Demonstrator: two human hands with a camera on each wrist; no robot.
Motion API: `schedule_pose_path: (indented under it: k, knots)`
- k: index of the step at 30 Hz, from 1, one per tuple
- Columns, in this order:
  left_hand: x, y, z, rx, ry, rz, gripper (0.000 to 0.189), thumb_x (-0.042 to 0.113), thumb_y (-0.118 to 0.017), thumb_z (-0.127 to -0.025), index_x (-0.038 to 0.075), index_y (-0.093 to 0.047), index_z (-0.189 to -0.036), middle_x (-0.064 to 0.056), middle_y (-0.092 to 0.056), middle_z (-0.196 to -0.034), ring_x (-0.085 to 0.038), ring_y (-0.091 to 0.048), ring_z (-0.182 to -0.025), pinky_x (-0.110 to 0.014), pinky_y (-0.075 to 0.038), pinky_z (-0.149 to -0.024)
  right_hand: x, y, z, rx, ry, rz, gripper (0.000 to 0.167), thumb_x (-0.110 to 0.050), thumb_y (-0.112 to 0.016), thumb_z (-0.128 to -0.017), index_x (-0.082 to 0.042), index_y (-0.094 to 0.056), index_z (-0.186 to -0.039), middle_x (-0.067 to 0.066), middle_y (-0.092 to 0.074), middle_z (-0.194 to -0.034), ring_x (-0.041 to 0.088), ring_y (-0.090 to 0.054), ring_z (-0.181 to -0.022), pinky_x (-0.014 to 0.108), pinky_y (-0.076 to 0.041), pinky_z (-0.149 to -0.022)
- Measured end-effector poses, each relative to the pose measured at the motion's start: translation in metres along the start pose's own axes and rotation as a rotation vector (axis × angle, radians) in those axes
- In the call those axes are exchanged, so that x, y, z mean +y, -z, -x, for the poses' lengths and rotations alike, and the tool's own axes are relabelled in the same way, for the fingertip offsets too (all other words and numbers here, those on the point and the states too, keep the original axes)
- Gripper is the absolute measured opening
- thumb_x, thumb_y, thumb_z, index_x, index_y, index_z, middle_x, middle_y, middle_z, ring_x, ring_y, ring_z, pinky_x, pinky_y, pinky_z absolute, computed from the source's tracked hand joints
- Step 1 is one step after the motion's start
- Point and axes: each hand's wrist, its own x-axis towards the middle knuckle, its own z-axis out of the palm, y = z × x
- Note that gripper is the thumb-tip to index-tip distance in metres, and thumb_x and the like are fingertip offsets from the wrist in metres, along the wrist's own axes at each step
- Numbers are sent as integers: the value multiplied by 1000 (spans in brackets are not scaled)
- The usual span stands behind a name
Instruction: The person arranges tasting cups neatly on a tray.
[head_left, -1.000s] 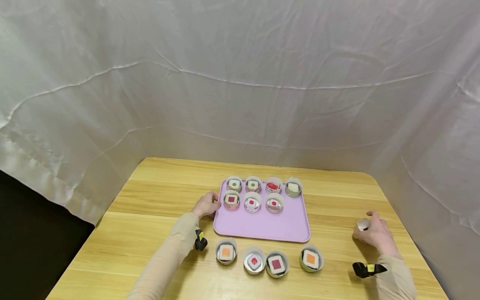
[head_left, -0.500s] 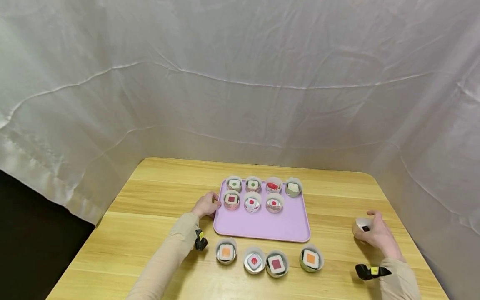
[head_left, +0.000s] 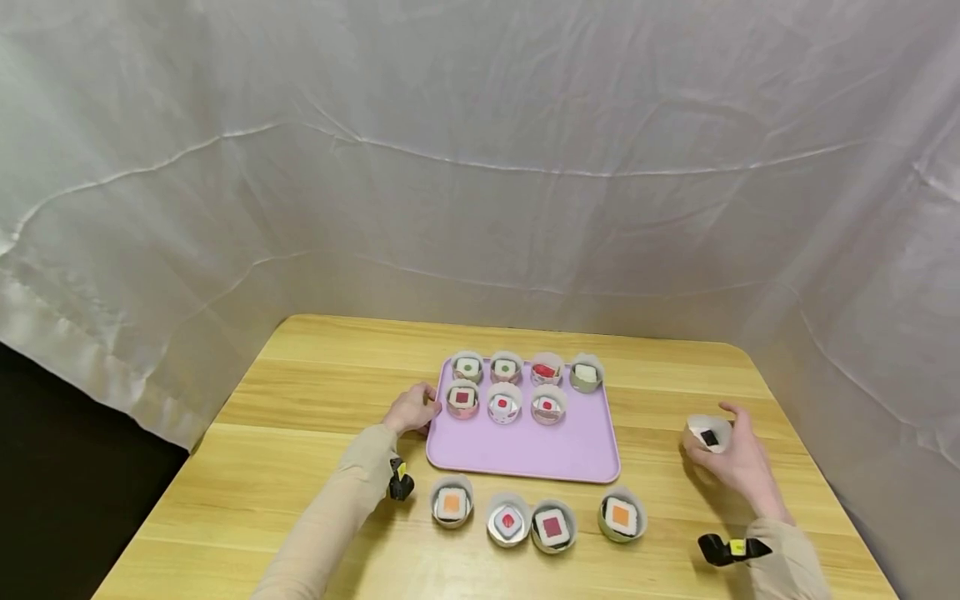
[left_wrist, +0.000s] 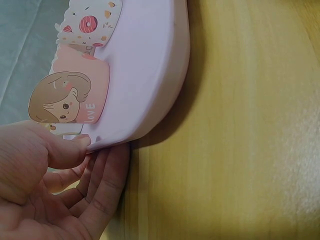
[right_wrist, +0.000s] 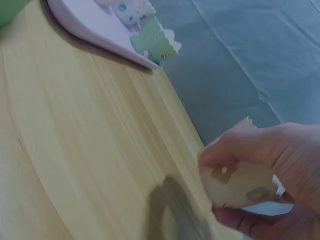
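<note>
My right hand (head_left: 738,467) pinches a paper baking cup (head_left: 708,433) at the table's right side, with something white and black inside it. In the right wrist view this cup (right_wrist: 235,187) is beige with a printed pattern, and a shadow lies on the wood below it. At the left edge of the lilac tray (head_left: 517,450), my left hand (head_left: 411,410) grips the rim. Its thumb (left_wrist: 75,150) lies on the rim in the left wrist view, with curled fingers underneath. Several paper cups with sushi-like pieces stand in two rows on the tray, including a green cup (head_left: 587,375) at the back right.
In front of the tray stand several more filled cups: an orange-centred one (head_left: 452,503), a red-centred one (head_left: 507,522), a dark-red one (head_left: 552,528) and another orange one (head_left: 621,517). Grey curtains (head_left: 525,208) hang behind and beside the wooden table (head_left: 337,358).
My right hand has moved left and slightly away from me with the paper cup, whose inside shows more. The left hand and the tray stay in place.
</note>
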Motion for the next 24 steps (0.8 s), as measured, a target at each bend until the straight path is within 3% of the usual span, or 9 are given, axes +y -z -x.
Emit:
schedule_pose_path:
  k: [4, 10, 13, 20, 24]
  knots:
    - [-1, 1, 0, 3, -1, -4, 19, 10, -57, -99, -4, -56, -113, -23, -67, -95, -20, -67, -69, -32, -61, -63, -6, -7, 1, 68, 70, -32, 92, -15, -84, -75, 4, -29, -146, 41, -52, -122, 49, -60, -94, 34, -46, -68]
    - [-1, 1, 0, 7, 1, -4, 20, 10, -57, -99, -4, -55, -114, -24, -66, -97, -21, -68, -69, -33, -61, -64, -16, -15, -1, 81, 144, -92, 89, -13, -85, -76, 2, -33, -145, 36, -56, -120, 44, -60, -99, 26, -44, -70]
    - [-1, 0, 0, 5, 6, 3, 20, 10, -57, -99, -3, -56, -114, -23, -66, -97, -20, -67, -69, -33, -61, -64, -22, -18, -2, 71, 168, -118, 87, -14, -85, -77, 1, -33, -145, 33, -57, -119, 37, -60, -98, 20, -44, -70]
    - [-1, -1, 0, 9, -1, 0, 19, 10, -57, -99, -3, -56, -112, -23, -66, -96, -20, -67, -68, -32, -61, -63, -32, -23, -7, 41, 208, -174, 84, -14, -86, -77, -1, -37, -144, 26, -58, -120, -2, -51, -92, 13, -45, -72]
    - [-2, -1, -1, 6, 0, 5, 19, 10, -57, -99, -4, -56, -113, -23, -67, -96, -20, -67, -68, -33, -62, -63, -40, -27, -10, 4, 221, -199, 83, -12, -86, -78, 0, -37, -144, 26, -58, -121, 2, -54, -96, 12, -47, -75]
